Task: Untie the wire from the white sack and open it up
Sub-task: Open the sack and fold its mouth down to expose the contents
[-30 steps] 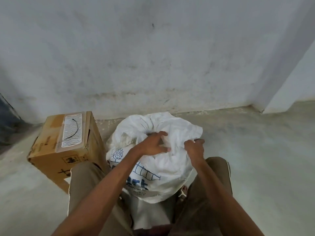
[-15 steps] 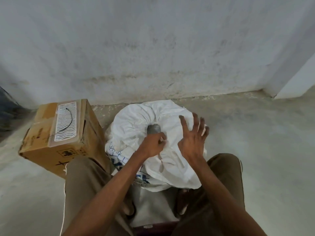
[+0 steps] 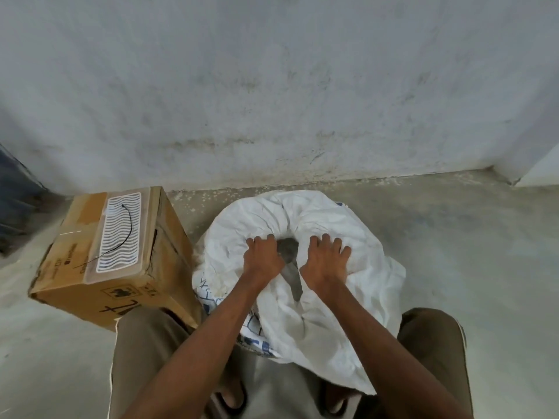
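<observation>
The white sack (image 3: 348,297) with blue print stands on the floor between my knees. Its mouth is parted, and a grey mass (image 3: 289,252) shows in the gap. My left hand (image 3: 261,261) grips the left edge of the mouth with curled fingers. On the right side of the rim my right hand (image 3: 325,261) presses with spread fingers, its thumb hidden in the opening. A thin black wire (image 3: 128,226) lies loose on top of the cardboard box, apart from the sack.
The cardboard box (image 3: 121,297) with a wavy-lined label sits on the floor, touching the sack's left side. A stained white wall (image 3: 272,101) runs close behind. Bare concrete floor (image 3: 469,252) spreads to the right. A dark object (image 3: 15,201) sits at the far left.
My right hand, lifted with spread fingers half a second ago, has come down onto the sack's rim. The mouth gap is wider, showing more grey inside. My view has tilted down.
</observation>
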